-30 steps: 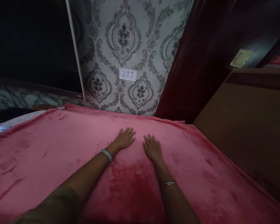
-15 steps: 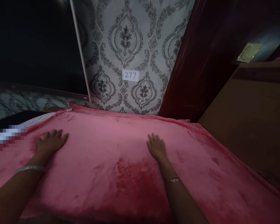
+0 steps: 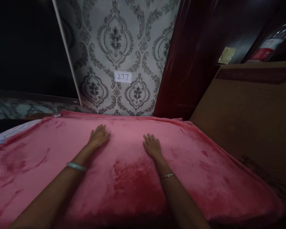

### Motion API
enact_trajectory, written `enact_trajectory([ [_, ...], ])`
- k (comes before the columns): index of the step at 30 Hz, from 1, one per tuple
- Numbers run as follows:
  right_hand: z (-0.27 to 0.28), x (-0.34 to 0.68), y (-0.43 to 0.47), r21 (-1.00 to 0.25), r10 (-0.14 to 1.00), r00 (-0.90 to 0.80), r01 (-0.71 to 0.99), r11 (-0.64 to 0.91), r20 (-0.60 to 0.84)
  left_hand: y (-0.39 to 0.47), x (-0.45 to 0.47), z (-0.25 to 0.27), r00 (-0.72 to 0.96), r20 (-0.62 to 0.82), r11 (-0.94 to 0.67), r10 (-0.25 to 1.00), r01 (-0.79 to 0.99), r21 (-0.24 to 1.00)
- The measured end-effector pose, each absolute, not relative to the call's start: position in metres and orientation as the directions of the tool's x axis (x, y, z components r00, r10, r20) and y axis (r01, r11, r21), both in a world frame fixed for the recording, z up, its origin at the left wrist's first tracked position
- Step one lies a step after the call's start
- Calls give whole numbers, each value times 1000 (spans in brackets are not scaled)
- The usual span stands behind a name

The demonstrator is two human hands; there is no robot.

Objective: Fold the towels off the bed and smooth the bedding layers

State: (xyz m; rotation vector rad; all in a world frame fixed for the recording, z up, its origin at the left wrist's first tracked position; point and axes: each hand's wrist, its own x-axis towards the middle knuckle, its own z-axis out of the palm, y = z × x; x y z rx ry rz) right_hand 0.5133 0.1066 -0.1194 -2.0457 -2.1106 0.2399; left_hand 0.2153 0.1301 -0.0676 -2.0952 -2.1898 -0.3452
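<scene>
A pink plush blanket (image 3: pixel 186 178) is spread over a flat surface in front of me, with darker red patches where its pile lies the other way. My left hand (image 3: pixel 99 136) rests on it left of centre, fingers stretched out and palm down. To the right, my right hand (image 3: pixel 152 145) lies flat on the same blanket with its fingers a little apart. Neither hand holds anything. A pale bangle (image 3: pixel 76 166) circles my left wrist, and a thin silver bracelet (image 3: pixel 167 175) is on my right.
Patterned wallpaper (image 3: pixel 115 38) with a paper label reading 277 (image 3: pixel 123 77) rises behind the blanket. A dark screen (image 3: pixel 26 47) stands at the left. On the right are a dark red wooden panel (image 3: pixel 178 63), a cardboard box (image 3: pixel 250 121) and a plastic bottle (image 3: pixel 269 46).
My left hand has slid right across the blanket, closer to my right hand, leaving streaks in the pile. The view has turned slightly right, showing more of the box and the bottle.
</scene>
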Motion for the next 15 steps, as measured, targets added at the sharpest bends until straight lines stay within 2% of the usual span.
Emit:
enact_trajectory([
  [6, -114, 513, 102, -251, 999, -36, 967, 40, 21, 145, 245, -100, 71, 111, -83, 991, 991, 104],
  [11, -113, 508, 112, -242, 1000, -13, 970, 9, -15, 143, 242, -105, 74, 85, -82, 994, 992, 96],
  [13, -115, 494, 120, -250, 998, -61, 966, 59, 1, 144, 241, -106, 65, 99, -76, 993, 991, 112],
  [15, -118, 470, 127, -258, 977, -212, 942, 214, 37, 145, 239, -108, 51, 119, -65, 992, 991, 117],
])
